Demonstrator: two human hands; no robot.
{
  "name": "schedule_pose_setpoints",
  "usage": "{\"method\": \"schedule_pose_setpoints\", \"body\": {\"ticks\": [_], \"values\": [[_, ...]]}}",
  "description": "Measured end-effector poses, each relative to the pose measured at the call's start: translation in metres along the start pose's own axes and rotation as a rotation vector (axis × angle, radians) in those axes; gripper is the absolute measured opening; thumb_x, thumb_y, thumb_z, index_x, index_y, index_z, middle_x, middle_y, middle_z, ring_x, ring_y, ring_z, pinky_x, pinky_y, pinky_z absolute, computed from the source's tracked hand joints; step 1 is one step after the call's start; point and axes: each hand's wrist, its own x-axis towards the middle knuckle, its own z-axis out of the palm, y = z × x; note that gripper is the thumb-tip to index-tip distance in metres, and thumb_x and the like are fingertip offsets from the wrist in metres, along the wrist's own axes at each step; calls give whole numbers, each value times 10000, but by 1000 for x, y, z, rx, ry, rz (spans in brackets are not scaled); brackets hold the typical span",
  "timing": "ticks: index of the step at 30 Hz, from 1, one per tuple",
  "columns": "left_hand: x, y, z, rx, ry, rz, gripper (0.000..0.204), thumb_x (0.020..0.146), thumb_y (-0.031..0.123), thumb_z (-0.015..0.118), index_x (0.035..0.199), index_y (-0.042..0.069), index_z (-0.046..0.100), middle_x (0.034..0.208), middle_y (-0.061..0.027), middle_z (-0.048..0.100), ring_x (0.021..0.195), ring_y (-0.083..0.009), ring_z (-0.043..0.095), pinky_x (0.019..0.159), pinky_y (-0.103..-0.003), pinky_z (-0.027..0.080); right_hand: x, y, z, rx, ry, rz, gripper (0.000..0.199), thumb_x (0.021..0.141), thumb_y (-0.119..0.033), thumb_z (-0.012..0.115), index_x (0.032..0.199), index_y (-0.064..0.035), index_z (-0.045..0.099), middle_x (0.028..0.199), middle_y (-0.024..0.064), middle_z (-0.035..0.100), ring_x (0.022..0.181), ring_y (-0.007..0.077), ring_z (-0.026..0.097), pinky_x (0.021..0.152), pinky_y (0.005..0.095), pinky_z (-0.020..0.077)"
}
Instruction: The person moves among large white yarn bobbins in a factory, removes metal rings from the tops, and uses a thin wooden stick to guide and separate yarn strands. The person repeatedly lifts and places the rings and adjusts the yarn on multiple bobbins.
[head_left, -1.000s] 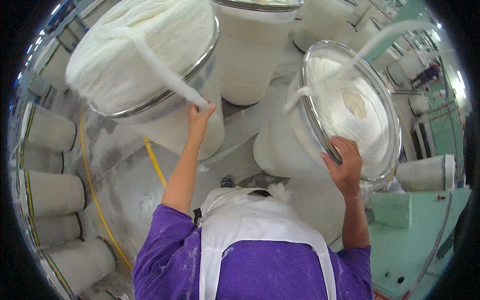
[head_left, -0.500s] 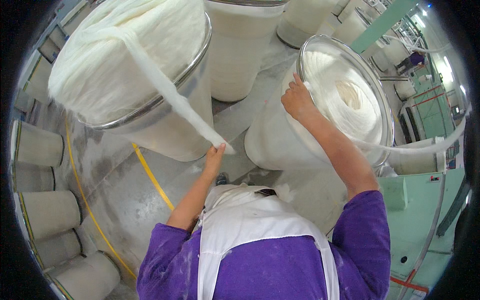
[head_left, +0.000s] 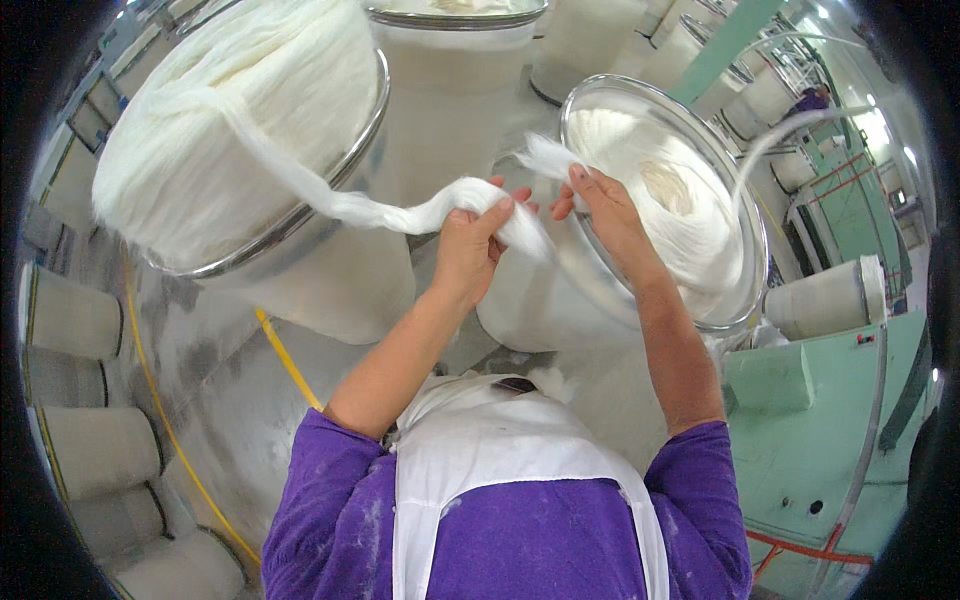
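Observation:
My left hand (head_left: 470,245) is closed on a thick white fibre sliver (head_left: 385,213), its frayed end sticking out past the fingers. The sliver trails back over the rim of the large heaped can (head_left: 340,275) on the left. Level with it, my right hand (head_left: 612,220) pinches a second white sliver end (head_left: 547,157), whose loose tuft points up and to the left. Where that second strand runs beyond the fingers is hard to make out. The right hand is over the near left rim of the right can (head_left: 530,305), which holds coiled sliver (head_left: 700,225). A small gap separates the hands.
Behind stands another filled can (head_left: 450,90). A sliver (head_left: 790,125) arches from the right can toward the upper right. A green machine housing (head_left: 830,420) stands at right, with a green post (head_left: 715,65) farther back. Several cans (head_left: 100,450) line the left side, beyond yellow floor lines (head_left: 285,355).
My left hand has risen with its sliver and come closer to the right hand. My right hand has left the can's rim and now holds a sliver end. The sliver at right has lifted into an arch.

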Motion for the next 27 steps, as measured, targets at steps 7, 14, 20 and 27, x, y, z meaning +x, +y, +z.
{"method": "schedule_pose_setpoints", "body": {"ticks": [7, 14, 20, 27], "values": [[5, -2, 33, 6, -28, 57, 376, 913, 101, 600, 1253, 21, 461, 1169, -102, 597, 1051, -176, 582, 925, -329, 474, -18, -4, -1, -116, 45, -183, 523, 791, -348, 740, 1123, 18, 570, 956, 60, 611, 885, 145, 553, 821, 306, 453], [-2, -19, 30, 23, 6, 29, 374, 912, 120, 615, 1245, 18, 480, 1110, -62, 588, 1011, -150, 563, 872, -304, 460, -19, 3, -2, 12, 153, -126, 443, 762, -184, 761, 1115, 14, 582, 955, 29, 596, 886, 109, 534, 806, 262, 439], [10, -24, 24, -20, 46, -55, 307, 959, 166, 539, 1227, 17, 520, 1131, -79, 590, 1002, -159, 573, 893, -314, 462, -24, 4, 4, 130, 207, -123, 351, 859, -241, 695, 1072, 22, 601, 880, 12, 593, 839, 85, 533, 761, 252, 439], [10, -22, 31, -131, -35, 48, 318, 967, 172, 516, 1239, 9, 494, 1177, -93, 584, 1041, -185, 580, 893, -341, 476, -32, 20, 10, -106, 276, -252, 431, 905, -365, 628, 668, -5, 620, 609, 42, 547, 661, 138, 464, 620, 302, 377]]}}
